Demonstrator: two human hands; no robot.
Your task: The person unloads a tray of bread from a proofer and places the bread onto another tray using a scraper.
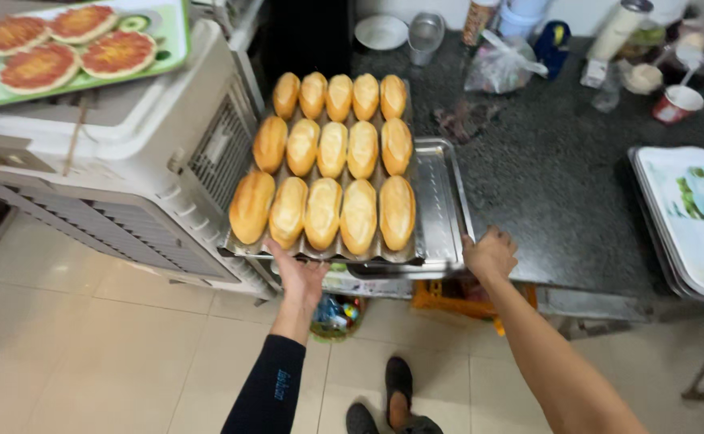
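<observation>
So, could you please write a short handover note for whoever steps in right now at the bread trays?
Left hand: under the near edge of the corrugated baking tray, apparently supporting it.
Right hand: closed in a grip on the near right corner of the flat steel tray.
Things: fifteen baked bread rolls sit in three rows on the corrugated tray, which lies over the steel tray, partly on the dark granite counter and partly overhanging toward the white machine.
Done: rolls are baked and on the tray.
Left: the trays are not fully on the counter and need steadying.
</observation>
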